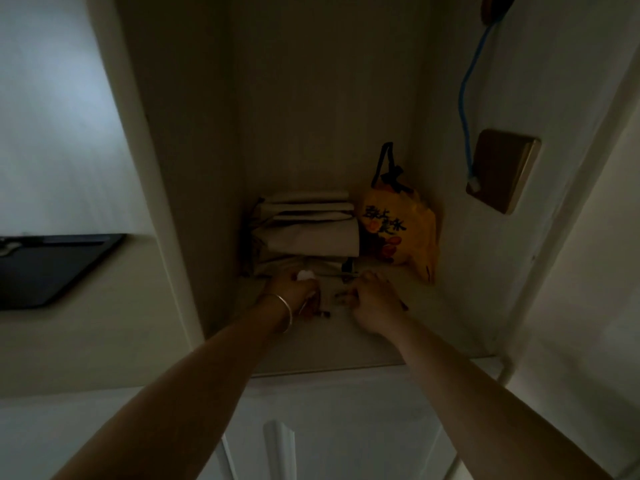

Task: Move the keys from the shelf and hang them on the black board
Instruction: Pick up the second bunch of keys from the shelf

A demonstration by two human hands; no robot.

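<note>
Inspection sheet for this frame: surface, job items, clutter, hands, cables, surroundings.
Surface: pale shelf in a dim alcove.
Job's things: small dark bits between the hands, likely keys, too dim to confirm; black board on the wall at left.
Clutter: stack of folded pale bags; yellow printed bag beside it.
Hands: left hand, bangle on the wrist, and right hand both curled on the shelf; grip unclear.
Cables: blue cable running down to a wall plate.
Surroundings: pale walls.

Yellow bag [407, 230] with dark lettering, blue cable [465, 98], black board [52, 268], gold bangle [284, 308].
</note>
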